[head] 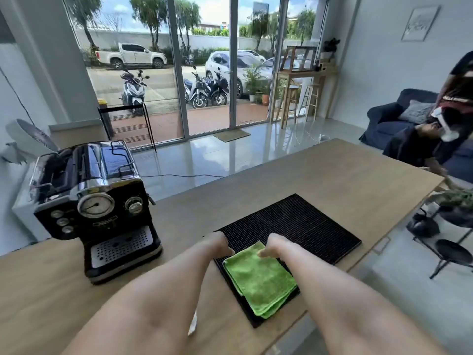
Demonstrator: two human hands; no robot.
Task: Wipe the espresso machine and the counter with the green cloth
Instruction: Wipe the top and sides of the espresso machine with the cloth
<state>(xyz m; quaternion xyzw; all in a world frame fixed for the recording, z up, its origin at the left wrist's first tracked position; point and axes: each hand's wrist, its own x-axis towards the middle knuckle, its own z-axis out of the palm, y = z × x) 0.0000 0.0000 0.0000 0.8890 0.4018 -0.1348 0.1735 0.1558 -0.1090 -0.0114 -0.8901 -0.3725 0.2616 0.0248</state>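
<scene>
A pale wooden counter [332,175] runs across a bright room with tall glass doors [210,73] behind it. The green cloth [258,275] lies folded flat on the near corner of a black ribbed mat [294,221], and the mat sits on the counter near its right edge. Both hands are at the cloth's far edge, a little apart. The left hand [220,243] meets its far-left corner and the right hand [272,245] its far-right corner. The fingers curl down out of sight behind the wrists, so I cannot tell whether either hand grips the cloth or only touches it. The espresso machine [97,211], black and chrome with a round gauge, stands on the counter left of the mat and apart from it. A white fan [28,139] sits beyond the machine. At the right are a dark blue sofa [384,119] and another person [455,111]. Motorbikes [199,90] and cars [135,56] are parked outside.
</scene>
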